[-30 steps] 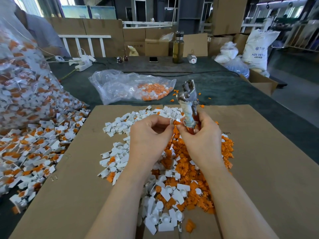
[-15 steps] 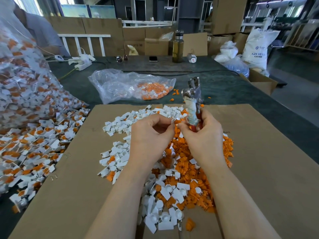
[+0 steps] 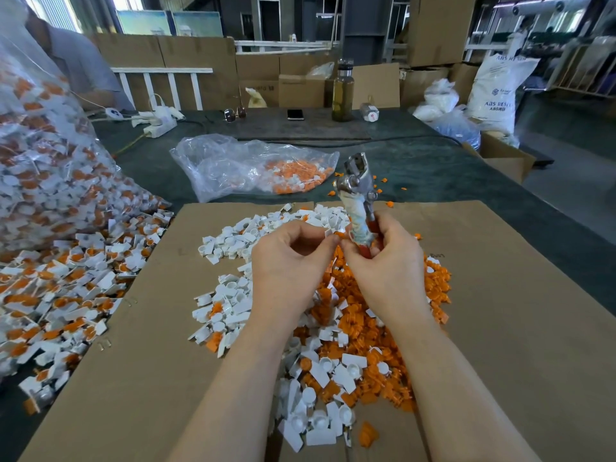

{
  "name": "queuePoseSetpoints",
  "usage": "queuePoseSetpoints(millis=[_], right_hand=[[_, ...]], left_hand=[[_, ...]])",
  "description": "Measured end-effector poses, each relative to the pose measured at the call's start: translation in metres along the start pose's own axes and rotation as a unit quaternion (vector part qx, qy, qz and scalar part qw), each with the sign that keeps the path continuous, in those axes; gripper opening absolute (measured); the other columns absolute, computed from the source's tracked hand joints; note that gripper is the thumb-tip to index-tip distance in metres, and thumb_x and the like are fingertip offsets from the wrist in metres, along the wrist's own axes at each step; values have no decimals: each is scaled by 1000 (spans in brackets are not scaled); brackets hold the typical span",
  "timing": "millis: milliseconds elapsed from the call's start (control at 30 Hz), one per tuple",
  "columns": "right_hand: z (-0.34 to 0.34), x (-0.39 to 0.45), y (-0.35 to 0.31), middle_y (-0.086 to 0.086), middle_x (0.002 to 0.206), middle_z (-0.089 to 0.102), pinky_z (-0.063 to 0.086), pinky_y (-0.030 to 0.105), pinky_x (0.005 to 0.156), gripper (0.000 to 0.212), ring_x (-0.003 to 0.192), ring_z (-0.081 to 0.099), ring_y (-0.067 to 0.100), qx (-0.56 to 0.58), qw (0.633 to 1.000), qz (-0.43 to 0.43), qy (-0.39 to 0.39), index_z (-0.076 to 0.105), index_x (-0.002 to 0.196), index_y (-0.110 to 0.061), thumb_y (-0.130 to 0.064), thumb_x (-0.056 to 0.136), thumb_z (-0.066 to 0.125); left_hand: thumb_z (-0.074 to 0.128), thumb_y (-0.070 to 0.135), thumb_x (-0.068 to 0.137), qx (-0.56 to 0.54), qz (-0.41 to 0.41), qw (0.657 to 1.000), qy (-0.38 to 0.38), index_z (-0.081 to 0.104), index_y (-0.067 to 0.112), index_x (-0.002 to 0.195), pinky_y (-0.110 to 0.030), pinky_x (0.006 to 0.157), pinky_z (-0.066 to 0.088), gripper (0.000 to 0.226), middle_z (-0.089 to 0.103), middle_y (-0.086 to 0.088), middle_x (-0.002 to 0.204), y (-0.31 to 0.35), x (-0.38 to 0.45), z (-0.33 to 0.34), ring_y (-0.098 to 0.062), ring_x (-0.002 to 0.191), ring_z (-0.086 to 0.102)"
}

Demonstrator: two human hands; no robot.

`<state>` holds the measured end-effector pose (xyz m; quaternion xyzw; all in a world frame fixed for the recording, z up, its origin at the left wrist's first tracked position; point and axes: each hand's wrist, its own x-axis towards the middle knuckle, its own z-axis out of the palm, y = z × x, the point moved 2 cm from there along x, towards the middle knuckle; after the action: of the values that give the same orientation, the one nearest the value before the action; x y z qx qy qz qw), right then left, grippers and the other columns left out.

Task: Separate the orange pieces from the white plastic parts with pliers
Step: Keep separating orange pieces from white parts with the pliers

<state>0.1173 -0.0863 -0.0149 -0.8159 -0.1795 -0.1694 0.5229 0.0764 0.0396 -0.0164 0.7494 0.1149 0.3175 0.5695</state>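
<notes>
Parts pile (image 3: 333,328) on cardboard (image 3: 500,328), full bag (image 3: 50,161) left, smaller bag (image 3: 233,165) behind

Bright daylight comes in from the windows (image 3: 60,11) far back. The picture is sharp in the middle and bends at the edges.

This is a factory floor or warehouse sorting station. Stacked cardboard boxes (image 3: 440,28) line the back, and a white resin sack (image 3: 496,91) printed "ABS" stands off the table's far right corner. Steel columns and railings fill the dim hall behind. A long dark-covered table (image 3: 433,161) carries a cardboard sheet (image 3: 516,311) heaped with small white plastic parts (image 3: 233,295) and orange pieces (image 3: 363,328). A bulging clear bag (image 3: 40,168) of the same parts sits at the left edge.
</notes>
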Motion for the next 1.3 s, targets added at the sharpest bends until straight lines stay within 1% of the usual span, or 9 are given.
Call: queuePoseSetpoints(millis=[200, 333, 433, 567, 733, 900, 1100, 1233, 1300], right_hand=[[1, 0, 1, -12, 79, 63, 40, 13, 50, 17, 62, 55, 1, 35, 998, -6, -43, 59, 99, -27, -15, 88, 66], [-5, 2, 1, -8, 87, 68, 46, 14, 58, 18, 71, 60, -1, 84, 992, 14, -95, 62, 97, -25, -11, 86, 64], [-8, 1, 1, -3, 87, 68, 53, 33, 73, 14, 81, 64, 14, 86, 983, 34, -156, 63, 92, -23, -11, 85, 66], [-8, 0, -1, 8, 89, 64, 49, 48, 76, 10, 82, 60, 26, 54, 971, 26, -230, 63, 94, -15, -14, 85, 67], [-8, -2, -1, 6, 90, 64, 49, 42, 75, 16, 80, 60, 20, 19, 954, 23, -297, 63, 98, -14, -14, 84, 68], [-5, -1, 2, -22, 72, 61, 40, 10, 57, 19, 66, 56, -3, 30, 949, 17, -312, 61, 94, -26, -12, 84, 68], [-1, -3, 2, -20, 65, 58, 38, 16, 53, 24, 57, 51, 1, 20, 953, -11, -303, 60, 85, -32, -7, 84, 61], [2, -4, 1, -9, 71, 57, 45, 36, 59, 18, 62, 53, 11, 0, 956, -20, -294, 61, 86, -25, -7, 85, 59], [2, -4, 2, -10, 69, 54, 41, 34, 55, 17, 57, 50, 7, -9, 957, -28, -290, 60, 85, -24, -7, 85, 58]], left_hand=[[81, 20, 82, -33, -47, 998, 17, 71, 27, 76, -24, 67, 57, 14, 74, 5, 73, -3, 3, -4, -13, 72, 71], [75, 8, 86, -146, -68, 987, 20, 71, 16, 81, -17, 64, 54, 10, 73, 5, 67, -4, 6, -9, -10, 65, 71], [72, 5, 87, -205, -62, 977, 22, 70, 12, 82, -17, 63, 54, 9, 72, 5, 66, -5, 8, -13, -8, 63, 68], [69, 2, 88, -250, -56, 966, 30, 68, 7, 86, -18, 65, 55, 5, 71, 4, 66, -7, 10, -16, -9, 63, 67], [68, 1, 88, -267, -55, 961, 36, 68, 6, 87, -19, 64, 54, 5, 70, 4, 68, -9, 12, -18, -9, 61, 66], [66, 0, 90, -264, -39, 963, 25, 67, 6, 87, -17, 64, 53, 7, 69, 7, 67, -8, 12, -18, -6, 61, 65], [66, -1, 89, -273, -47, 960, 23, 67, 5, 87, -19, 64, 54, 6, 69, 5, 68, -9, 12, -18, -6, 60, 64], [65, 0, 90, -274, -50, 960, 30, 67, 7, 86, -19, 63, 54, 8, 69, 5, 69, -10, 13, -17, -6, 59, 63], [65, 0, 90, -274, -51, 960, 30, 67, 9, 85, -18, 62, 53, 10, 70, 6, 68, -10, 13, -16, -6, 59, 63]])
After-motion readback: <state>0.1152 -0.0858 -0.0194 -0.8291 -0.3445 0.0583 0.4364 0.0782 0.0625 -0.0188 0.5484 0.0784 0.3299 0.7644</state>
